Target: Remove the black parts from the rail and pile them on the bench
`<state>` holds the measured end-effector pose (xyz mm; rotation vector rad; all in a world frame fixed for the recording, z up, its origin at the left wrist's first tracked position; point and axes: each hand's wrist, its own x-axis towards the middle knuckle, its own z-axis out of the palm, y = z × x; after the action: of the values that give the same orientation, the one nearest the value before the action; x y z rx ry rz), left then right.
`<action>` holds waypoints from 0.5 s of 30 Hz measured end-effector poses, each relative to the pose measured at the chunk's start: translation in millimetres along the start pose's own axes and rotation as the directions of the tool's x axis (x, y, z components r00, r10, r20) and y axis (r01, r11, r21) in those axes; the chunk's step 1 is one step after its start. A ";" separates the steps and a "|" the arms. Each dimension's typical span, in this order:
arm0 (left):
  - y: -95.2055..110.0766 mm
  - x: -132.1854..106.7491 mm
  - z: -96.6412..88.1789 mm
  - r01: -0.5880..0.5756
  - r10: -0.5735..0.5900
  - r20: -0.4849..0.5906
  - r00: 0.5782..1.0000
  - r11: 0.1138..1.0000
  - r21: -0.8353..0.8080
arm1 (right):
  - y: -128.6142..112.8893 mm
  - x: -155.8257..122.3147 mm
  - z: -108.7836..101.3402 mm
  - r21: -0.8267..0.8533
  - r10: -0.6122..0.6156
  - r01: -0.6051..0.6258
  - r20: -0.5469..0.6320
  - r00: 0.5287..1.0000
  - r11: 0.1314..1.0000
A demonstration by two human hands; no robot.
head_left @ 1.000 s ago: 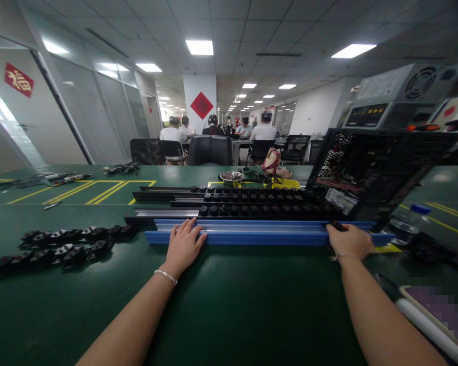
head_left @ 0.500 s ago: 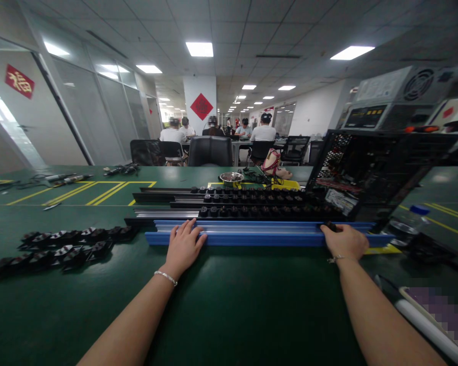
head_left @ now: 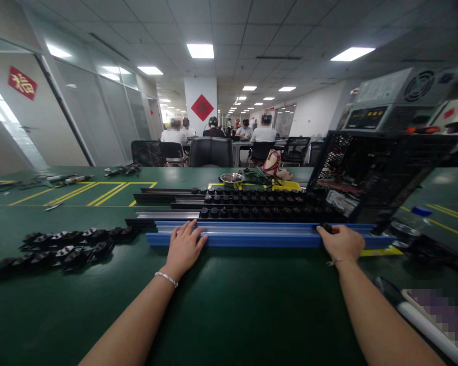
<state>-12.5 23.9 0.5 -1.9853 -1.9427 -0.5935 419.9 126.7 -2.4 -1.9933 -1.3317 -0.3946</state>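
A long blue rail [head_left: 259, 240] with a bare metal channel lies crosswise on the green table. My left hand [head_left: 184, 246] rests over its left part, fingers spread flat and nothing gripped. Toward the right end, my right hand [head_left: 342, 243] pinches a small black part [head_left: 326, 228] at the channel; most of the part is hidden by the fingers. Just behind, a black rail [head_left: 164, 214] carries a row of black round-topped modules [head_left: 244, 212], and more such rails lie beyond it. On the left lie two rows of loose black modules [head_left: 64, 252].
An opened computer case [head_left: 389, 168] with power supplies [head_left: 400, 91] on top stands at the right. Near it is a clear bottle with a blue cap [head_left: 420, 212]. A metal bowl [head_left: 231, 178] and a yellow tray [head_left: 288, 186] sit behind the rails. People sit farther back.
My right hand has shifted slightly left along the blue rail, with the small black part in its fingers. My left hand stays in place on the rail.
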 end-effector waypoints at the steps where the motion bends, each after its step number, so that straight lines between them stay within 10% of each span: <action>1: 0.2 0.1 -0.1 0.000 0.000 -0.001 1.000 1.000 0.000 | -0.7 -0.4 -0.5 -0.003 -0.002 0.002 0.002 1.000 1.000; 15: 1.2 -0.3 -1.0 0.013 -0.013 0.006 1.000 1.000 -0.009 | -7.0 -4.8 -2.7 0.010 -0.072 0.072 0.008 0.997 0.997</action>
<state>-11.4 23.1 1.3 -1.9831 -1.9615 -0.6016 411.9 123.2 -0.7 -1.9448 -1.4112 -0.4124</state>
